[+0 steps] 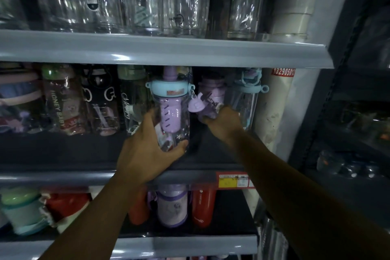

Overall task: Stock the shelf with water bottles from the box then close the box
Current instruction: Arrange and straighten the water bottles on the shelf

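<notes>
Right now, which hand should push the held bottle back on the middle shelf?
Left. The left hand already grips the held bottle low down, at the front of the middle shelf. The right hand is further in at the purple bottle beside it; its grip is unclear.

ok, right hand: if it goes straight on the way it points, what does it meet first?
Probably the purple-lidded bottle on the middle shelf. The right hand points into the shelf, and its fingers look to be at that bottle or nearly so. Depth is unclear, so contact cannot be confirmed.
</notes>
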Action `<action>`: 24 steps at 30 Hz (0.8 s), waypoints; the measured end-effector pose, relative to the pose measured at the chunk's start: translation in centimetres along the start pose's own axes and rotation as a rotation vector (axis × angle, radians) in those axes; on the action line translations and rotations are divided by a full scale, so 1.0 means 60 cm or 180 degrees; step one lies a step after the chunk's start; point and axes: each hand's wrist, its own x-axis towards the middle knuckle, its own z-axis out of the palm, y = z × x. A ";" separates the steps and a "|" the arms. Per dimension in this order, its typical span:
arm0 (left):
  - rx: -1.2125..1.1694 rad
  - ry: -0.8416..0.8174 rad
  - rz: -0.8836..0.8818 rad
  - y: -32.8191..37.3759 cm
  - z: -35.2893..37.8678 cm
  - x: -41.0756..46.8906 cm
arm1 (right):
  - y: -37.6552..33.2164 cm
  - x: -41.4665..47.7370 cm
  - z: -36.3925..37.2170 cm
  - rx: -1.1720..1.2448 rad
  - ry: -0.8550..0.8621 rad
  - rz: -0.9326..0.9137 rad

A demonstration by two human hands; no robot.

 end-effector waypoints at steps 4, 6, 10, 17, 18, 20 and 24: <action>-0.0059 0.0041 0.0022 -0.001 0.001 0.000 | -0.015 0.023 0.012 -0.0199 0.0114 -0.0047; -0.0109 0.0048 0.0041 -0.004 0.001 -0.001 | -0.014 0.044 0.027 0.0011 -0.0051 0.0210; -0.0154 0.0056 0.0057 -0.006 0.001 0.001 | -0.013 0.072 0.047 0.0472 -0.0041 0.0693; -0.0277 0.0052 0.0103 -0.009 0.002 0.000 | -0.010 0.084 0.064 0.0743 0.0462 0.0811; -0.0259 0.0051 0.0106 -0.010 0.003 0.001 | -0.010 0.085 0.066 0.0662 0.0475 0.0798; -0.0236 0.0059 0.0113 -0.010 0.003 0.001 | -0.010 0.085 0.067 0.0435 0.0503 0.0677; -0.0223 0.0074 0.0118 -0.010 0.004 0.001 | -0.006 0.078 0.063 0.0040 0.0424 0.0422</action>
